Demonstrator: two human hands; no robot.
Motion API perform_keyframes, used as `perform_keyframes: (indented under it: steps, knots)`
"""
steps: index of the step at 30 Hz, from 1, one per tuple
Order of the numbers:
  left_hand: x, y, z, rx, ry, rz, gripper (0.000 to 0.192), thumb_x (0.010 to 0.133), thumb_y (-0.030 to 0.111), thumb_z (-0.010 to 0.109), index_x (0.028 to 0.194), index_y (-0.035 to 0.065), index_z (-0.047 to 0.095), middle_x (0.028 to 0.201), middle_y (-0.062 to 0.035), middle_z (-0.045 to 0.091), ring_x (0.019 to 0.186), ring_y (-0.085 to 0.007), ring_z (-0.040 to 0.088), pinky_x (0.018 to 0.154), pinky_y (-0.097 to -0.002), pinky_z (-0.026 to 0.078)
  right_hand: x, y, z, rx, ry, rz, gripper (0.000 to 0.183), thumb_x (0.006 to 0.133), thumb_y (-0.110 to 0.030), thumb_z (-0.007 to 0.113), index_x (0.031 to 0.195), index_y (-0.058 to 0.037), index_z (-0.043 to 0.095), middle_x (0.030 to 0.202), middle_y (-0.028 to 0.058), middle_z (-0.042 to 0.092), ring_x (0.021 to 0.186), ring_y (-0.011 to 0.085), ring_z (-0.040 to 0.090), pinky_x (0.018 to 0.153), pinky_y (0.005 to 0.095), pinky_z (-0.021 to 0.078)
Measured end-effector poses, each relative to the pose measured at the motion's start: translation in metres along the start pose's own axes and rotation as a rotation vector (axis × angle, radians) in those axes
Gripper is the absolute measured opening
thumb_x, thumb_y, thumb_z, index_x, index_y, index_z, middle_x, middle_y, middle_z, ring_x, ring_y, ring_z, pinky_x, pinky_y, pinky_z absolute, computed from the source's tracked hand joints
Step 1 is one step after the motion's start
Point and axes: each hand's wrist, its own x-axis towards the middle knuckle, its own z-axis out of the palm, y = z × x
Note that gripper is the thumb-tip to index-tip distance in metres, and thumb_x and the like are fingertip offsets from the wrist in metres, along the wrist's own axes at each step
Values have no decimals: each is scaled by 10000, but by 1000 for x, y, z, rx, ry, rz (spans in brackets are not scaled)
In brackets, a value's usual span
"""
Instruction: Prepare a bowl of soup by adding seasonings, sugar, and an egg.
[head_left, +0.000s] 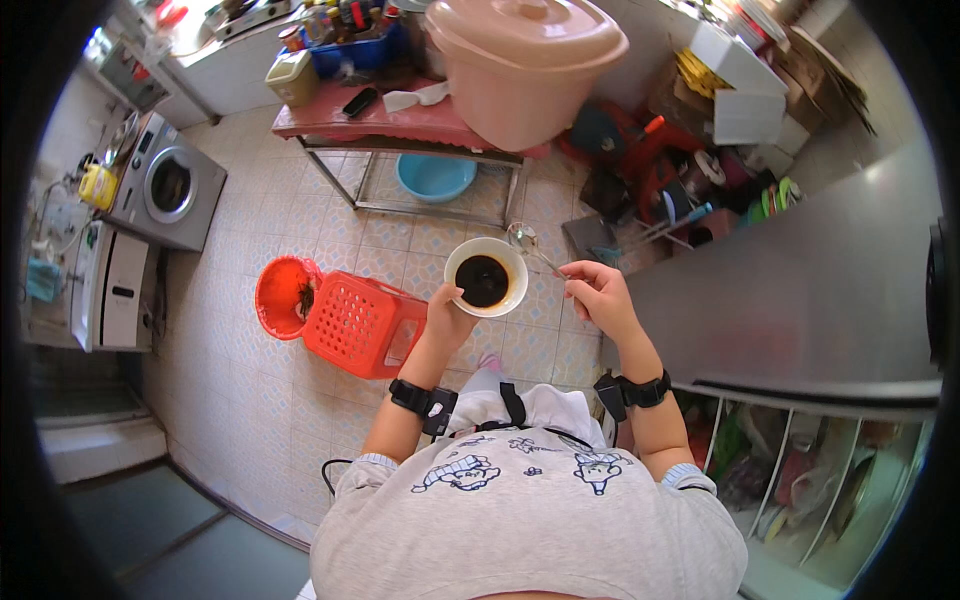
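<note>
My left hand (448, 315) grips the left rim of a white bowl (518, 294), its thumb over the edge. Dark brown liquid (482, 280) lies in the bowl. In my right hand (598, 295) is the handle of a metal spoon (525, 238); its bowl end is just beyond the upper right rim of the white bowl, over the floor in this view. Both hands are in front of my body, above the tiled floor.
A red plastic stool (345, 322) and a red bin (276, 296) stand to the left. Ahead is a table (330, 112) bearing a large pink lidded bucket (517, 82); a blue basin (436, 178) sits beneath. A metal-topped counter or cabinet (787, 285) borders the right side.
</note>
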Motion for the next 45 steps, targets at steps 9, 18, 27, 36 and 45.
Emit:
perform_keyframes:
  steps: [9,18,27,36,45]
  knots:
    - [63,47,-26,-38,66,177,530,687,190,398,1183,2,393,1164,-136,477,1075,-266,470,909,-405,386,116,-5,13,-126,-197,82,201,733,-65,512,902,10,589,640,19,550,422,50,436,378,191,331]
    - [142,119,-56,-69,180,297,472,707,182,440,1142,1,426,1116,-124,507,1044,-246,492,895,-371,397,263,-11,41,-99,-230,39,194,750,-94,516,903,0,588,664,14,559,480,51,454,426,189,363]
    - [248,199,-112,-55,362,379,457,752,230,399,1136,-16,430,1116,-135,507,1037,-249,495,900,-361,388,413,36,89,-51,-109,-43,223,806,-108,509,987,16,548,728,42,586,551,63,497,477,202,398]
    - [345,257,-190,70,463,316,419,761,250,417,1090,-4,464,1047,-106,543,967,-224,530,848,-325,411,514,106,139,-245,230,-80,200,802,-73,502,973,17,553,748,100,609,665,177,572,617,280,442]
    - [392,303,-184,745,371,228,326,835,187,355,1074,-14,449,1045,-83,484,991,-166,426,886,-267,298,560,114,142,-632,440,-158,190,784,-43,499,957,3,565,824,151,549,768,285,535,686,339,430]
